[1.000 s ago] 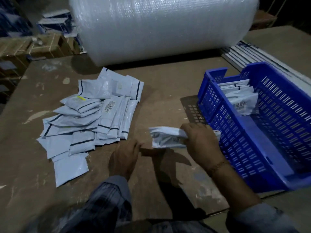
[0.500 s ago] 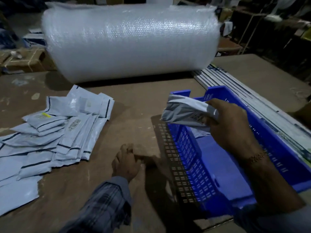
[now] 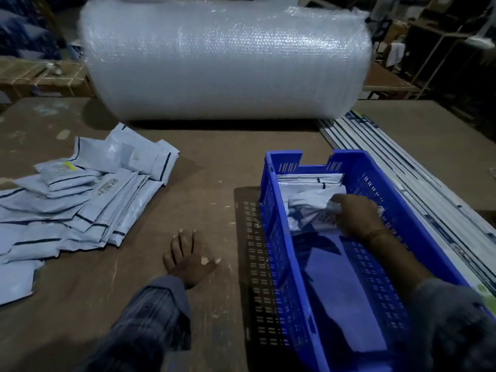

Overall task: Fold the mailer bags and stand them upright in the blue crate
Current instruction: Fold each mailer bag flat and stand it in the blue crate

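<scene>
A blue slotted crate (image 3: 279,277) stands on the table at the right. At its far end several folded mailer bags (image 3: 308,181) stand upright. My right hand (image 3: 354,218) is inside the crate and grips a folded white mailer bag (image 3: 308,213), holding it against that row. My left hand (image 3: 188,253) lies flat on the table left of the crate, fingers spread, holding nothing. A loose pile of unfolded pale mailer bags (image 3: 72,208) covers the table's left side.
A large roll of bubble wrap (image 3: 225,60) lies across the back of the brown table (image 3: 214,162). Long white strips (image 3: 402,170) lie to the right of the crate. Cardboard boxes (image 3: 40,79) and shelving stand beyond the table.
My right hand carried the folded bag from above the table over the crate rim and down into the crate. My left hand uncurled and now lies flat on the table.
</scene>
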A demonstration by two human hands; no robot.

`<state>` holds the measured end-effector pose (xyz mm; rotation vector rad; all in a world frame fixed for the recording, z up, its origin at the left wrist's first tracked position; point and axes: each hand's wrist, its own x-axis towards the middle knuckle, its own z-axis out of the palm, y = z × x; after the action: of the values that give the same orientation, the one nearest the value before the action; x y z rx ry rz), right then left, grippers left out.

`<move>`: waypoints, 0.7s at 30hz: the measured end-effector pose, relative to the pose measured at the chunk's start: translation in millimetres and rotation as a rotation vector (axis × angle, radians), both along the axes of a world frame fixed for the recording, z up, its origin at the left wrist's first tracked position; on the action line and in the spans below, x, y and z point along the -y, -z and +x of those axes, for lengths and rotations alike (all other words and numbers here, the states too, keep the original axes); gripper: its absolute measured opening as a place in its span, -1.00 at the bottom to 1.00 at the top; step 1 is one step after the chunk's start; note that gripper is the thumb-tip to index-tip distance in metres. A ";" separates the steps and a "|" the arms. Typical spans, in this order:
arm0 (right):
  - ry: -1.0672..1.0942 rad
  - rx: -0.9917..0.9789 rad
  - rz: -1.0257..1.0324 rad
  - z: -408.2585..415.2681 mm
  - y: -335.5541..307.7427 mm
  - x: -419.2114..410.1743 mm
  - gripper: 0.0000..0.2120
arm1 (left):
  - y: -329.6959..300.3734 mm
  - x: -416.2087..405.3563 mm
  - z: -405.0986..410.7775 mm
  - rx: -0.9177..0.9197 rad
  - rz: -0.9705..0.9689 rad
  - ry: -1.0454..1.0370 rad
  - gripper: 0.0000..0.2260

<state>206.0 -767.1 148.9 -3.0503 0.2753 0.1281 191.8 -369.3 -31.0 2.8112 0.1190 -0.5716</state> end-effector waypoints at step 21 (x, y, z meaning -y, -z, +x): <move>-0.175 0.208 -0.060 15.8 102.5 23.9 -0.56 | -16.1 -2.3 -1.8 -0.105 -0.088 0.027 -0.02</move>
<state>221.7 -791.0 46.4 -3.1081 -0.0012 -0.1894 190.0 -367.0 -14.9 2.7015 0.0745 -0.7131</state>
